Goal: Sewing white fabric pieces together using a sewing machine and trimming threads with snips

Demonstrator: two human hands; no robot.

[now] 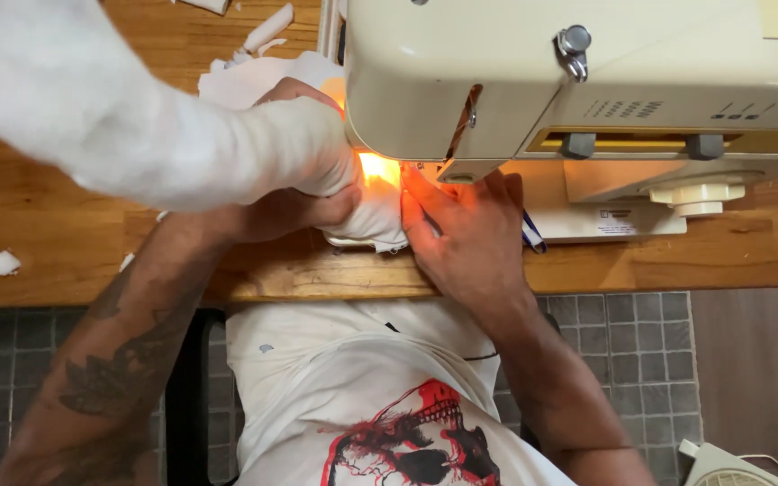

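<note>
A cream sewing machine (587,81) stands on a wooden table (65,234), its lamp glowing over the needle area. A rolled white cloth tube (137,126) runs from the upper left in under the machine head. My left hand (303,202) is wrapped around the end of that tube beside the lit spot. Just right of the light, my right hand (465,234) lies flat with its fingers pressing white fabric (371,225) at the machine's bed. The needle itself is hidden under the machine head.
White fabric scraps (267,31) lie at the back of the table and a small one (4,263) at the left. Grey tiled floor (641,333) shows below the table edge. A white appliance corner (731,466) sits at the bottom right.
</note>
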